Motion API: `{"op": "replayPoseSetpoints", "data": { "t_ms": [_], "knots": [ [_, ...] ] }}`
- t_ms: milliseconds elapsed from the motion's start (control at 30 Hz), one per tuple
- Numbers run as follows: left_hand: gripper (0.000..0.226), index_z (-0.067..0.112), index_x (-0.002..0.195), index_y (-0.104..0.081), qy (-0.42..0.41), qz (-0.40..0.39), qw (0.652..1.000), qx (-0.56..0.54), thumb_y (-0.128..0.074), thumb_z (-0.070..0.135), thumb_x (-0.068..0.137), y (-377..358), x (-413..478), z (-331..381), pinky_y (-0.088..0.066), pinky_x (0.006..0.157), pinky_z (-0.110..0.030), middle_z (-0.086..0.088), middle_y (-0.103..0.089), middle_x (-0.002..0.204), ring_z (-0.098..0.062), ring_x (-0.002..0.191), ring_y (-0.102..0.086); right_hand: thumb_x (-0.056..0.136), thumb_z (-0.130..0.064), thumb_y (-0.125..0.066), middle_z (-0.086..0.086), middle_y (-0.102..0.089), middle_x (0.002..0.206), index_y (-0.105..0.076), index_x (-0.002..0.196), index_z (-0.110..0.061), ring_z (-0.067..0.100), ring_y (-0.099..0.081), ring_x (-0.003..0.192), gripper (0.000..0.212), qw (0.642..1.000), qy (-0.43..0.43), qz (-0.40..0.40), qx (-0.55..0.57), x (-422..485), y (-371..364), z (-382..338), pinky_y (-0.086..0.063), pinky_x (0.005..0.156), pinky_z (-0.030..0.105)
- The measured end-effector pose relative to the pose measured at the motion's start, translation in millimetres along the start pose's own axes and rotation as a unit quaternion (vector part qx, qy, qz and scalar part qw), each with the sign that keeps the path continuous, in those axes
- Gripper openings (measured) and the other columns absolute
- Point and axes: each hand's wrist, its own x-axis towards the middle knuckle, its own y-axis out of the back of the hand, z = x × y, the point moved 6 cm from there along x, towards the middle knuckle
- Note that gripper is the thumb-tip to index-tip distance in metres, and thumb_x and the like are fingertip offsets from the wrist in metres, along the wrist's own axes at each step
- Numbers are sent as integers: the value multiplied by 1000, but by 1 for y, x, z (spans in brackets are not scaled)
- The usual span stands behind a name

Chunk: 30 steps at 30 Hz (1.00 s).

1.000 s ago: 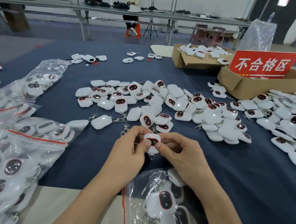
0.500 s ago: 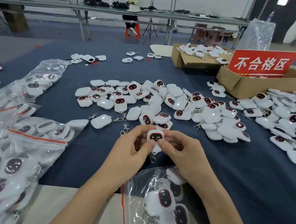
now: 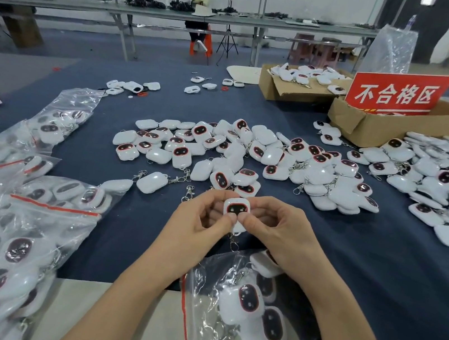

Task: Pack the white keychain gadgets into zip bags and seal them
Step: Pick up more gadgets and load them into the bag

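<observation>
From the head view, both hands meet over the table. The left hand and right hand each pinch one white keychain gadget between thumb and fingers, its dark screen facing up and its chain hanging below. This looks like a check of the piece before bagging. An open zip bag, already holding a few gadgets, lies just below the right wrist. The loose pile sits beyond the fingertips, and filled bags lie off to the left hand's side. The next move probably calls for one hand to spread the bag's mouth while the other drops the gadget in.
</observation>
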Motion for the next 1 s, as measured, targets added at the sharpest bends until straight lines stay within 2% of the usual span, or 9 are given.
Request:
{"op": "replayPoseSetpoints", "data": {
  "t_ms": [233, 433, 500, 600, 667, 767, 867, 933, 1000],
  "knots": [
    [23, 40, 119, -65, 14, 43, 998, 37, -64, 30, 99, -1, -2, -1, -52, 84, -14, 21, -73, 105, 1, 100, -67, 92, -16, -72, -7, -78, 86, -78, 95, -28, 0, -71, 76, 13, 998, -22, 19, 52, -3, 1, 0, -53, 68, 13],
    [23, 48, 118, -62, 33, 73, 992, 102, -59, 35, 99, 0, -4, 7, -49, 82, -10, 27, -71, 104, 10, 99, -64, 102, -22, -58, 3, -79, 94, -76, 108, -22, 15, -74, 90, 19, 991, -66, 41, 110, -1, 9, 3, -58, 77, 22],
    [29, 48, 125, -60, 41, 82, 989, 112, -57, 36, 99, 1, -4, 12, -47, 79, -6, 22, -71, 108, 11, 97, -64, 101, -18, -59, 5, -78, 101, -72, 114, -18, 21, -74, 98, 19, 968, -99, 69, 218, 3, 18, 5, -60, 82, 25],
    [27, 48, 122, -60, 68, 49, 992, 95, -58, 33, 99, -8, 6, 21, -44, 60, -4, 14, -72, 91, 0, 67, -68, 94, -15, -64, 10, -77, 107, -69, 117, -13, 24, -75, 100, 23, 892, -119, 131, 415, 7, 36, 8, -62, 78, 28],
    [22, 44, 117, -62, 82, 25, 993, 76, -59, 32, 99, -16, 18, 28, -46, 61, -7, 16, -72, 87, -4, 62, -67, 84, -18, -72, 11, -77, 107, -72, 114, -12, 24, -75, 97, 31, 843, -96, 183, 496, 6, 52, 8, -62, 73, 28],
    [18, 29, 112, -73, 128, -20, 991, 10, -61, 32, 99, -41, 43, 40, -49, 65, -21, 2, -71, 75, -11, 60, -62, 91, -16, -69, 9, -78, 102, -76, 106, -14, 23, -77, 90, 16, 792, -95, 240, 553, 5, 66, 13, -62, 66, 28],
    [18, 17, 98, -79, 125, -46, 988, -77, -63, 24, 99, -68, 108, 81, -56, 76, -25, -8, -67, 83, -11, 75, -65, 96, -19, -65, 6, -79, 98, -73, 111, -15, 19, -77, 84, 18, 783, -108, 265, 552, 4, 73, 19, -62, 63, 27],
    [12, 2, 102, -69, 92, -17, 968, -233, -60, 9, 100, -74, 169, 122, -56, 96, -31, -14, -69, 102, -18, 97, -68, 96, -20, -64, 4, -79, 95, -72, 111, -16, 18, -77, 82, 17, 793, -111, 261, 540, 4, 71, 19, -61, 63, 27],
    [12, 6, 91, -56, 70, 70, 925, -367, -53, 0, 101, -68, 210, 156, -56, 85, -21, -8, -55, 85, -15, 81, -58, 96, -20, -64, 3, -79, 98, -73, 110, -19, 18, -77, 84, 17, 800, -114, 259, 529, 2, 70, 22, -61, 63, 26]
  ]
}}
